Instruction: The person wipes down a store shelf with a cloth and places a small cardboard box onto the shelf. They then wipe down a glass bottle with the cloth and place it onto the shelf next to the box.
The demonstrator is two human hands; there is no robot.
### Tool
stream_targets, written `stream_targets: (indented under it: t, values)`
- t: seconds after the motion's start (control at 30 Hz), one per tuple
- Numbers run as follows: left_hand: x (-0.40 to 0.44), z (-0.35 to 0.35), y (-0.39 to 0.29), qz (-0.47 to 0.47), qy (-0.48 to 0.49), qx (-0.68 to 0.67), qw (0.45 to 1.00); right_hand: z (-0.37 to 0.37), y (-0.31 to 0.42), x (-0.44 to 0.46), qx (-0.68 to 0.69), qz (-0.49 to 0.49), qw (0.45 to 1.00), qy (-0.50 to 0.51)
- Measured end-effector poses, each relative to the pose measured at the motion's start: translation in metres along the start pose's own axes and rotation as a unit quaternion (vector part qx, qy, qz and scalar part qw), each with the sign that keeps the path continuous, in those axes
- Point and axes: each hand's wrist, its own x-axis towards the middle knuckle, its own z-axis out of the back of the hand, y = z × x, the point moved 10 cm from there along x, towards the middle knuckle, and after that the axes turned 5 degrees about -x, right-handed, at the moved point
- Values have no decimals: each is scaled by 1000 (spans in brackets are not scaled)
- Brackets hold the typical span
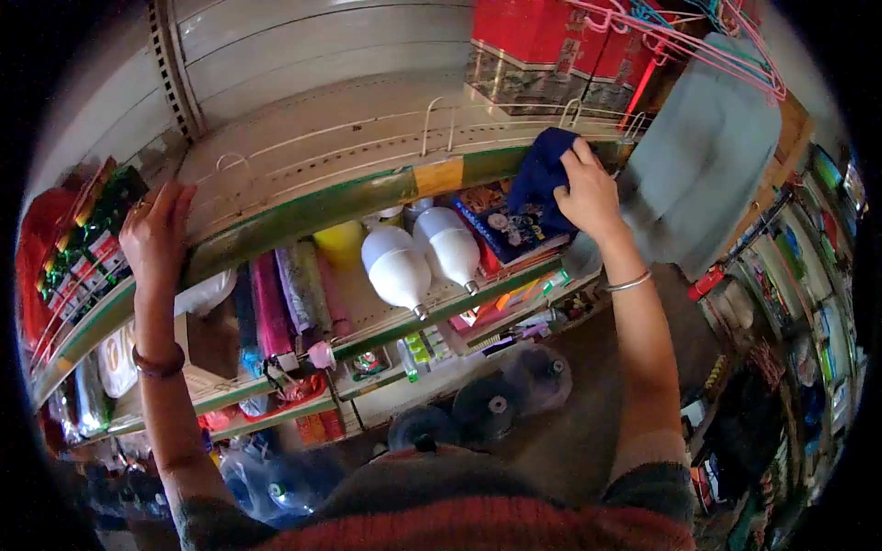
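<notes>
My right hand is closed on a dark blue cloth, pressing it against the front edge of the upper shelf. Part of the cloth hangs below that edge, over a dark blue printed package. At the left end of the same shelf, my left hand rests by the front edge, its fingers stretched out and nothing visible in them. Close by on its left are green bottles in packaging. Two large white light bulbs lie on the shelf below, between my arms.
Thin wire rails run along the upper shelf's front. Red boxes stand at its back right. Pink hangers and a grey-blue cloth hang at right. Clear water jugs stand on the floor below.
</notes>
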Motion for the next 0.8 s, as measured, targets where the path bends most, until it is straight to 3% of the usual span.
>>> stream_targets:
  t: [0.07,0.2,0.3,0.4,0.5,0.57,0.8]
  values:
    - [5,10,-13,-43,-46,-24,998,-6,1,-1,32,-17,999,-24]
    - [6,10,-16,-39,-35,-6,999,-19,9,-8,79,10,992,-94]
    - [6,3,-13,8,44,17,999,-16,22,-13,103,23,989,-103]
    - [15,27,-55,-54,-48,82,994,-16,21,-12,113,17,989,-95]
    - [20,25,-108,-82,-45,-59,994,-16,20,-13,109,15,989,-100]
    - [21,3,-149,-131,15,-146,980,-15,20,-12,100,-1,991,-87]
    - [38,-49,-237,-163,15,-164,973,-14,15,-14,154,27,981,-119]
